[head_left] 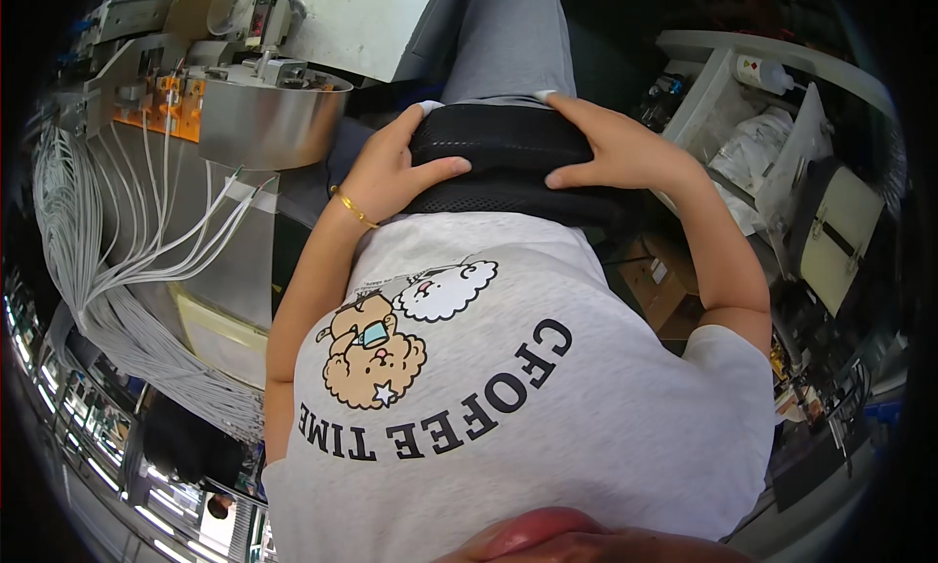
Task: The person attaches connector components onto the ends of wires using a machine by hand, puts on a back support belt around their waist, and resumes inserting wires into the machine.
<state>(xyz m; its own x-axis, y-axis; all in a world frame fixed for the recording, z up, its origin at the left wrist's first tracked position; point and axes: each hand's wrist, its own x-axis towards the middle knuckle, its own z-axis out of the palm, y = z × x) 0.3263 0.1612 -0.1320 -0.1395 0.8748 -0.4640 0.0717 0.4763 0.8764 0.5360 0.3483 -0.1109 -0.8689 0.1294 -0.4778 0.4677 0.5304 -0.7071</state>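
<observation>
A black padded piece with mesh edging, like a waist belt or cushion, lies across my lap below the hem of my light grey printed T-shirt. My left hand, with a gold-coloured bracelet at its wrist, grips the left end. Around the right end is my right hand. Both thumbs press on its near face, while most of the fingers are hidden behind it. White coverings show at a fingertip of each hand. Grey trousers extend beyond the black piece.
To the left stand a round metal bowl, an orange machine part and a thick bundle of white cables. On the right are a grey shelf frame, a white bottle, clear plastic bags and a cardboard box.
</observation>
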